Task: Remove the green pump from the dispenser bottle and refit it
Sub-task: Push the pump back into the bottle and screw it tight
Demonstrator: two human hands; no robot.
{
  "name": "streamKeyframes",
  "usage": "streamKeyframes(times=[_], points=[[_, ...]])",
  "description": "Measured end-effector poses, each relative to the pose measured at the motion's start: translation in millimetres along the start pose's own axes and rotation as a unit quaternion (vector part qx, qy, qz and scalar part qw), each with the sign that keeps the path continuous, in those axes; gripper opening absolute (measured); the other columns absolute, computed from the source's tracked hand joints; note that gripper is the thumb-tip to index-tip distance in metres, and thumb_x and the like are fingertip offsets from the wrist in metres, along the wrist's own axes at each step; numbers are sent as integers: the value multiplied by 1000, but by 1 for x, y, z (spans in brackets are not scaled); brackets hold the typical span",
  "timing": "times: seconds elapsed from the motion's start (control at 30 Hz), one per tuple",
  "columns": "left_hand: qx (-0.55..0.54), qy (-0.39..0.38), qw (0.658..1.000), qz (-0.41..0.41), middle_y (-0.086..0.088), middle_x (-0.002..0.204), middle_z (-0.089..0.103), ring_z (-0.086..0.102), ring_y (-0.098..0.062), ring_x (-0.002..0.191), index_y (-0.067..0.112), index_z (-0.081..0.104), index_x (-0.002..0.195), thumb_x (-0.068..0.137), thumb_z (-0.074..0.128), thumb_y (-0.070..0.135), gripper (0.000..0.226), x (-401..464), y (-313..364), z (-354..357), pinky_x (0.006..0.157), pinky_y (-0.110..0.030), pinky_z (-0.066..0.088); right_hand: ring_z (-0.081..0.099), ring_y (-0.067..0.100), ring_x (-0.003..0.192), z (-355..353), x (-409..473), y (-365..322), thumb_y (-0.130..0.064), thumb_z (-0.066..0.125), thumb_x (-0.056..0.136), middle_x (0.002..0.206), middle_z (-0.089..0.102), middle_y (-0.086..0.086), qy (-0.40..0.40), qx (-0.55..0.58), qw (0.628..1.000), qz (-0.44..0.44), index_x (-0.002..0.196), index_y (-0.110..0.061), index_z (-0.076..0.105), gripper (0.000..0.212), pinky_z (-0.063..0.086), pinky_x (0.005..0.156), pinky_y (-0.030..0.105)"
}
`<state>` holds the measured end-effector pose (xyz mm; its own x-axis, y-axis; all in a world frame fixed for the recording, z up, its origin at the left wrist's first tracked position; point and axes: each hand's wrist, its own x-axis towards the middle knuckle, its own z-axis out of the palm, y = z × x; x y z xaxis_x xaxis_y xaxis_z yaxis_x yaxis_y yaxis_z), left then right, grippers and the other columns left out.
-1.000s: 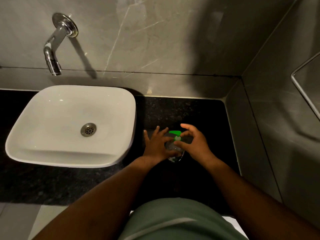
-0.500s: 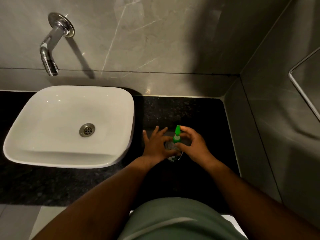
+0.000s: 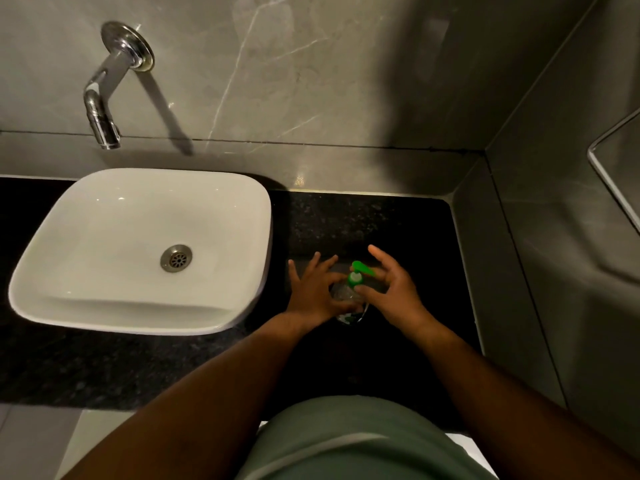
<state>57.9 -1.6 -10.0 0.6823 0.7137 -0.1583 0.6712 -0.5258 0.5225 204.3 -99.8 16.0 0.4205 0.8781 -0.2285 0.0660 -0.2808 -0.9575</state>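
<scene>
A clear dispenser bottle (image 3: 346,296) stands upright on the black stone counter (image 3: 346,223), right of the basin. Its green pump (image 3: 357,274) sits on the neck, with the nozzle pointing right. My left hand (image 3: 313,292) wraps the bottle's left side, fingers spread. My right hand (image 3: 389,287) touches the pump's collar with thumb and fingertips; its other fingers are fanned out above the nozzle. Most of the bottle's body is hidden between my hands.
A white square basin (image 3: 138,251) with a metal drain (image 3: 176,258) sits at the left. A chrome wall tap (image 3: 104,109) hangs above it. Grey tiled walls close the back and right side. A metal frame edge (image 3: 609,168) juts from the right wall.
The pump's nozzle has turned from pointing away from me to pointing right. My right hand's fingers have opened wider around it. My left hand stays on the bottle.
</scene>
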Motion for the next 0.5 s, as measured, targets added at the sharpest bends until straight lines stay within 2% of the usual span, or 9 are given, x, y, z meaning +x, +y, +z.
streamKeyframes(times=[0.07, 0.13, 0.2, 0.3, 0.4, 0.5], points=[[-3, 4, 1000, 0, 10, 154, 30, 2, -15, 146, 44, 60, 119, 58, 62, 77, 69, 0, -1, 2, 103, -55, -26, 64, 8, 96, 4, 4, -1, -2, 85, 64, 102, 67, 6, 38, -27, 999, -10, 135, -19, 45, 83, 49, 86, 16], [-1, 1, 1000, 3, 9, 154, 30, 2, -15, 146, 44, 62, 117, 57, 62, 77, 69, 1, -1, 3, 102, -55, -26, 58, 8, 86, 10, 6, 0, -10, 89, 60, 90, 59, -1, 57, -64, 996, -22, 130, -20, 48, 81, 44, 76, 6], [-4, -2, 1000, 3, 9, 155, 30, 2, -16, 145, 43, 62, 115, 55, 58, 78, 70, 2, 0, 3, 102, -55, -26, 54, 3, 84, 17, 7, 0, -17, 89, 61, 90, 53, -7, 67, -75, 995, -20, 127, -26, 48, 79, 40, 69, 1], [-6, 0, 1000, 1, 10, 154, 30, 2, -15, 145, 45, 62, 114, 51, 51, 81, 73, 3, -1, 2, 102, -55, -26, 54, -1, 101, 16, 5, 1, -17, 87, 65, 111, 53, -11, 44, -54, 997, -21, 135, -28, 42, 84, 40, 76, -1], [-10, 4, 1000, 4, 11, 154, 29, 2, -13, 145, 46, 61, 116, 52, 52, 84, 75, 1, -4, 3, 103, -54, -26, 50, 7, 124, 2, 2, 0, -7, 78, 75, 137, 49, -2, -22, -20, 999, -27, 146, -23, 29, 88, 42, 95, 11], [-14, 5, 1000, 6, 12, 154, 30, 3, -14, 145, 46, 59, 119, 55, 57, 82, 73, 0, -2, 4, 104, -55, -26, 52, 10, 126, -5, 0, -5, -4, 71, 82, 136, 56, 3, -56, 7, 998, -5, 146, -23, 31, 78, 44, 104, 32]])
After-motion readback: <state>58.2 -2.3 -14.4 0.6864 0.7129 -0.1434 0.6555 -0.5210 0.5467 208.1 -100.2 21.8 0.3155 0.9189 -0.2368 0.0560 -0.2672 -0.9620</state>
